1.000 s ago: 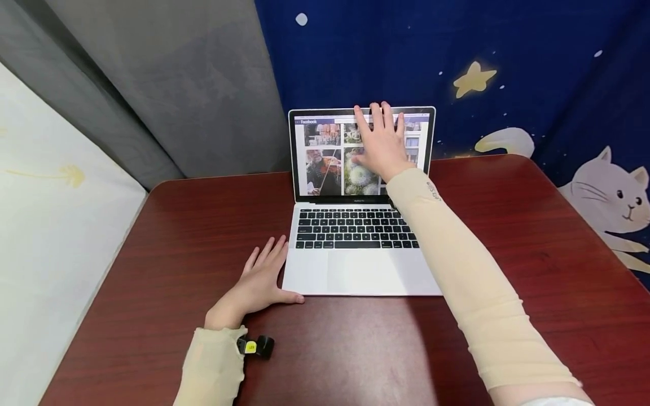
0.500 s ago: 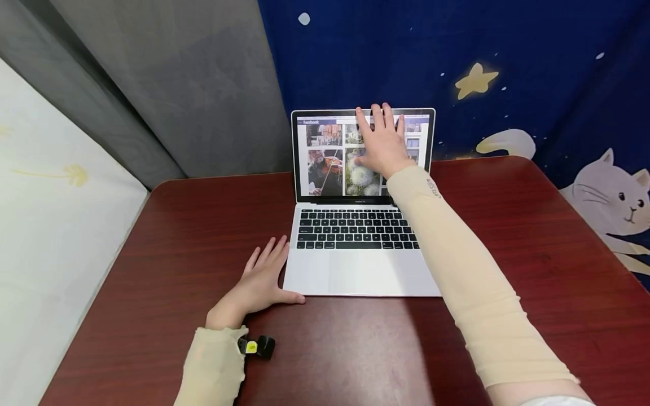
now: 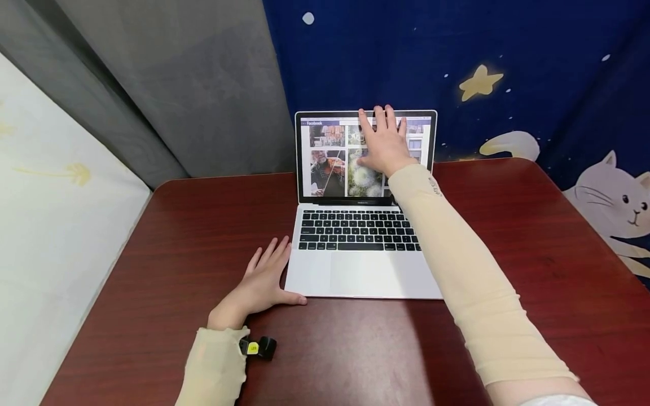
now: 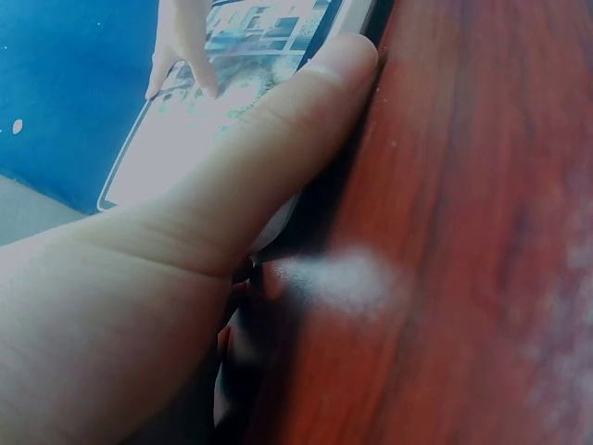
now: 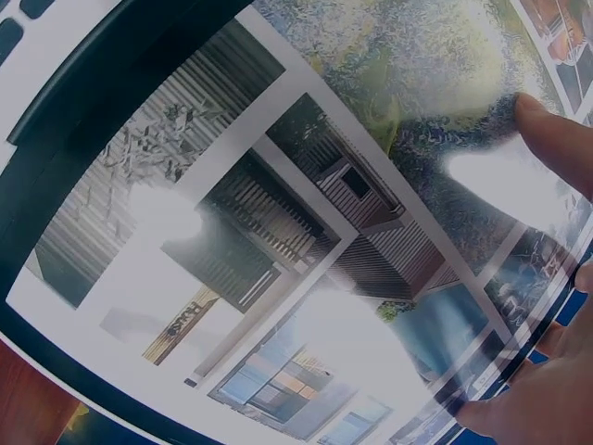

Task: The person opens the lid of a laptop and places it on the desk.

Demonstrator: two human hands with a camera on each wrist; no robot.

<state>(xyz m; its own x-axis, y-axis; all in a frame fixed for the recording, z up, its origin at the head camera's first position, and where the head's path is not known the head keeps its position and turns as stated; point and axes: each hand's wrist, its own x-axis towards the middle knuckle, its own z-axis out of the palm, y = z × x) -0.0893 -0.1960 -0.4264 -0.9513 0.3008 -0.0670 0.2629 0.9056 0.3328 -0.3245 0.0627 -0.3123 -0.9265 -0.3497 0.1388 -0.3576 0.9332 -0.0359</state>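
A silver laptop (image 3: 312,276) stands unfolded on the table, its lit screen (image 3: 327,175) showing a page of photos headed Facebook. Over the upper right of that screen my right hand (image 3: 385,144) lies with fingers spread, their tips reaching the top edge; its thumb (image 5: 561,144) is on or just over the display in the right wrist view. My left hand (image 3: 261,285) rests at the laptop's front left corner. Its straight fingers lie along the left side, and the thumb (image 4: 278,139) runs along the front edge. The right forearm hides part of the keyboard (image 3: 355,231).
The laptop sits on a dark red wooden table (image 3: 203,225). Behind it hang a grey curtain (image 3: 213,90) and a blue curtain (image 3: 355,56) with stars and a cat. A white panel (image 3: 56,186) stands at the left. A small black device (image 3: 258,348) is on the left wrist.
The head view has shifted slightly, so everything appears a little further right. Both hands and the laptop keep the same positions relative to each other.
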